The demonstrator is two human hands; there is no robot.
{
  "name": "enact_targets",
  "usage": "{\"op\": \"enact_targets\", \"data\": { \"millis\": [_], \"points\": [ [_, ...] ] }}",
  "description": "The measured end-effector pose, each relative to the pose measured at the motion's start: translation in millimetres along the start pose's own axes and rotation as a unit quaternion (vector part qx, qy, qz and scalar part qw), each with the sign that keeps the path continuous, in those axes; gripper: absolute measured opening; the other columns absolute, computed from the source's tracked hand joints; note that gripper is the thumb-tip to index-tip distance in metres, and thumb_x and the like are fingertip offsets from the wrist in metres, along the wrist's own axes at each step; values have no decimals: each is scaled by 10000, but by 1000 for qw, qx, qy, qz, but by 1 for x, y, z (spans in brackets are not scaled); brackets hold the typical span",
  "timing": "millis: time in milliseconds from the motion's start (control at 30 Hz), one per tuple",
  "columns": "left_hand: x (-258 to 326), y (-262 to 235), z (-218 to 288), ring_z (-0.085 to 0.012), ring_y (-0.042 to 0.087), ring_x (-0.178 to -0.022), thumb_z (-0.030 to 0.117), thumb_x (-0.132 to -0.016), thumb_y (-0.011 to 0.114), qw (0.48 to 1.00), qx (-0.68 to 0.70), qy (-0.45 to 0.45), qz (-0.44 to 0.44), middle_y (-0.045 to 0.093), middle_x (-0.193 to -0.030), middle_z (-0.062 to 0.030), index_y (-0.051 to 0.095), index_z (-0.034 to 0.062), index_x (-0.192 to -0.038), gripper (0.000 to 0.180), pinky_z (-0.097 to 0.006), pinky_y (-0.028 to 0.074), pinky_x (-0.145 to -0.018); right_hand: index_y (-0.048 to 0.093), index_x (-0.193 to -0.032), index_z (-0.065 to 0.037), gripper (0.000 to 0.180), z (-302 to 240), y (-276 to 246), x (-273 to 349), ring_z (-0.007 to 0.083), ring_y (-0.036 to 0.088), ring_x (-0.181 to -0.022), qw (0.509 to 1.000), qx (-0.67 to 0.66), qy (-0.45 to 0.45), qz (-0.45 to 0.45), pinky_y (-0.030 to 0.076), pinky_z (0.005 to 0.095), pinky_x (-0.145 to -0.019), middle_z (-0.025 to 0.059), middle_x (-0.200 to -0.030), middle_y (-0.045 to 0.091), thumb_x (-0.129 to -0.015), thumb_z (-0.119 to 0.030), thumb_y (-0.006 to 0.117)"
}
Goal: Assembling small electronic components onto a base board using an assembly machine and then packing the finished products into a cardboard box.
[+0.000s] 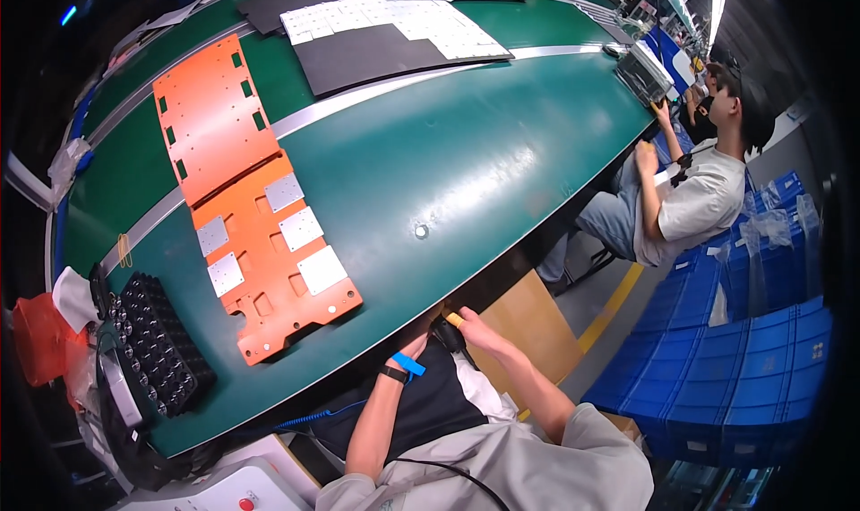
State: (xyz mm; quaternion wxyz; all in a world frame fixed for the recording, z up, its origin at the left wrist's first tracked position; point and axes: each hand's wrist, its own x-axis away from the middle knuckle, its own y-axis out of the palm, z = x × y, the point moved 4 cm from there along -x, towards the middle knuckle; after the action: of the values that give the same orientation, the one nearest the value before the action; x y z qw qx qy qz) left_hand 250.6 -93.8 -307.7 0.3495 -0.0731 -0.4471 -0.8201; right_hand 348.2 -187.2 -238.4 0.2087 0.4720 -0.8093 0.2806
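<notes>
My left hand (414, 341) and my right hand (472, 329) meet at the near edge of the green table (466, 153), below its rim. Both close around a small dark tool (445, 334) with a yellow tip. A blue strap circles my left wrist, with a blue coiled cord trailing left. An orange plate (273, 256) carrying several square silver plates lies on the table to the left of my hands. A second orange plate (210, 117) lies beyond it.
A black tray (161, 341) of small round parts sits at the table's left end. Black mats (376, 54) with white sheets lie at the far side. Another person (699, 188) sits at the right. Blue crates (743, 359) and a cardboard box (524, 318) stand on the floor.
</notes>
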Motion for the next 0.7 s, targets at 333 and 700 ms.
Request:
{"op": "enact_targets", "data": {
  "millis": [333, 700],
  "points": [
    [8, -11, 10, -53, 515, -643, 216, -908, 727, 991, -126, -36, 16, 567, -812, 27, 629, 100, -946, 156, -234, 396, -507, 517, -1123, -15, 314, -14, 17, 28, 123, 578, -615, 978, -176, -32, -110, 460, 258, -564, 72, -891, 619, -980, -272, 627],
    [8, -13, 19, -81, 472, -638, 209, -973, 625, 997, 8, -71, 42, 640, -971, -18, 626, 113, -1134, 188, -288, 487, -653, 543, -1219, -54, 279, 112, -17, -55, 151, 562, -579, 961, -217, 32, 166, 429, 296, -476, 86, -816, 640, -959, -134, 603]
  ]
}}
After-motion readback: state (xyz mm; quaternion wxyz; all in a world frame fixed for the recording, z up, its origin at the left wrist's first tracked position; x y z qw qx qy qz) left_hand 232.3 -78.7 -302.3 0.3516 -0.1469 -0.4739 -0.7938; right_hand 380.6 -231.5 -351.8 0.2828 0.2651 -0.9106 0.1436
